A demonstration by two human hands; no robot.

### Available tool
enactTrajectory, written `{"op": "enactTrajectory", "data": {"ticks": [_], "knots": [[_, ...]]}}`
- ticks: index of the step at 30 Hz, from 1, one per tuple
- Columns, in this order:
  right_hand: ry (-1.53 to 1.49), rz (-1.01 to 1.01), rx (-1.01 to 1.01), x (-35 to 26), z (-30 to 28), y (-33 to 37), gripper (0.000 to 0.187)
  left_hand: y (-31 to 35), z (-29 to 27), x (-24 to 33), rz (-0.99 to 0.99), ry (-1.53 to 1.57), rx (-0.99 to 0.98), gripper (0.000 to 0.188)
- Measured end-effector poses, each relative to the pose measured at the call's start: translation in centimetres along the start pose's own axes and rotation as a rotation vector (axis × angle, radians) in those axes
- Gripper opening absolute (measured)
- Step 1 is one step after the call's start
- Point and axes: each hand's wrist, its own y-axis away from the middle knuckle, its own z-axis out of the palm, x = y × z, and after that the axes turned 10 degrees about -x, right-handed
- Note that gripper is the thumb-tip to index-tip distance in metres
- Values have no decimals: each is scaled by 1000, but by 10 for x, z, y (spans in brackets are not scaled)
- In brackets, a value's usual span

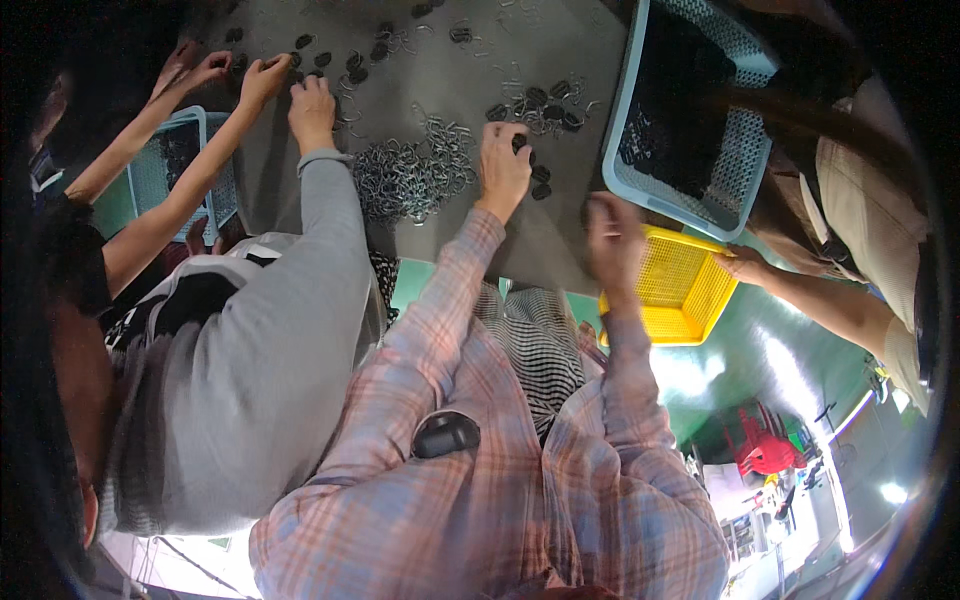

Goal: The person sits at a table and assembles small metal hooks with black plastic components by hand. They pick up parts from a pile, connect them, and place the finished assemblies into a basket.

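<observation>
Black oval pieces point(540, 180) | left hand point(503, 165) clamped on one | right hand point(612, 240) blurred, unclear

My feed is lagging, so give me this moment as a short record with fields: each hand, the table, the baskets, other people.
left hand: on the grey table, fingers on small black parts
right hand: raised at the table edge, blurred; hold cannot be told
wire clips: heaped left of the left hand
blue basket: on the table, to the right
yellow basket: below it, off the table
co-worker's hand: far left, at scattered parts
</observation>
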Motion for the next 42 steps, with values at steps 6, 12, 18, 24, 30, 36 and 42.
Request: {"op": "enactTrajectory", "data": {"ticks": [6, 12, 18, 24, 30, 36, 42], "knots": [[373, 67, -144, 64, 94, -40, 62, 4, 15, 6, -129, -245, -173, 61], [453, 39, -249, 74, 97, -54, 39, 4, 13, -25, -101, -203, -188, 41], [375, 72, -188, 87, 98, -53, 37, 3, -7, -28, -439, 776, -161, 21], [282, 122, -201, 98, 97, -53, 34, -1, -9, -14, -59, 111, -206, 26], [-588, 264, -209, 97, 93, -70, 30, -4, 5, -19, 24, -202, -197, 28], [306, 18, -91, 66, 116, -57, 47, -7, -24, -19, -247, 405, -333, 22], [264, 69, -272, 73, 121, -64, 31, -30, -40, -36, -332, 1126, -183, 19]]}}
